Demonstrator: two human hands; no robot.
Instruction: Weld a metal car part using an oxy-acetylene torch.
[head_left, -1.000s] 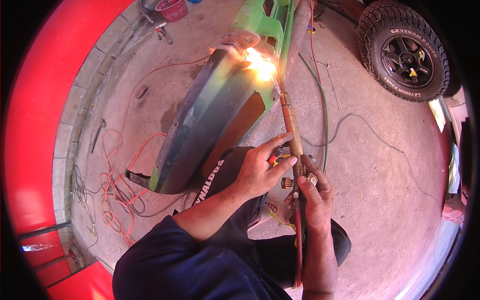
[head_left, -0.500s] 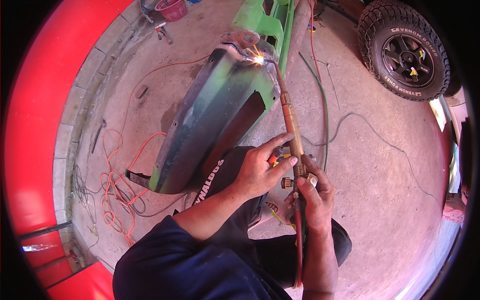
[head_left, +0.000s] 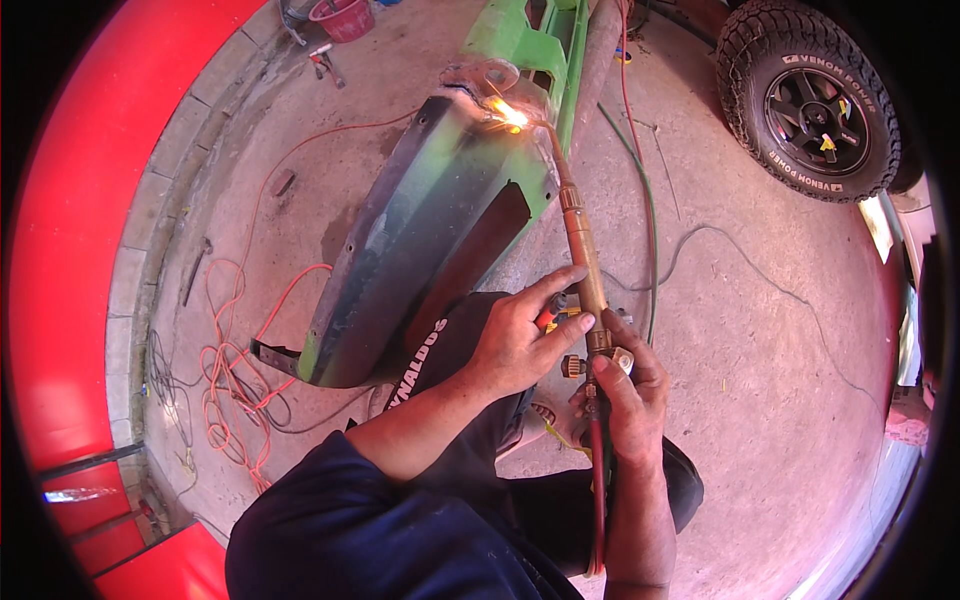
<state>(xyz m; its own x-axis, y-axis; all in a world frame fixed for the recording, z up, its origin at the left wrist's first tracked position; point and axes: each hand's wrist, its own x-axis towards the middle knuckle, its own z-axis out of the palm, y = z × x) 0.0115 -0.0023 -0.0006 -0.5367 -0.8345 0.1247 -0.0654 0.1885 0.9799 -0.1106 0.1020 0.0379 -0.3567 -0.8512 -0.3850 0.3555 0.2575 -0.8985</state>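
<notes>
My right hand (head_left: 632, 395) is closed round the valve end of a brass gas welding torch (head_left: 588, 270), its thumb by the knurled knobs. My left hand (head_left: 515, 335) steadies the torch's body from the left, forefinger and thumb against it. A red-and-black handle (head_left: 550, 312) shows between those fingers; the rest of that tool is hidden. Pointing away from me, the torch's bent tip ends at a bright yellow flame (head_left: 510, 117). The flame meets a long green metal panel (head_left: 420, 240), darkened in bands, beside a rusty bracket (head_left: 490, 75) with a hole.
Orange hose (head_left: 225, 400) lies coiled on the concrete at left. A hammer (head_left: 197, 270) and red-handled pliers (head_left: 325, 65) rest farther off, near a red basin (head_left: 343, 18). An off-road wheel (head_left: 810, 110) stands at far right. A green hose (head_left: 645, 200) runs right of the torch.
The flame at the torch tip has grown wider and yellower, spreading left toward the bracket. Both hands and the panel look the same as before.
</notes>
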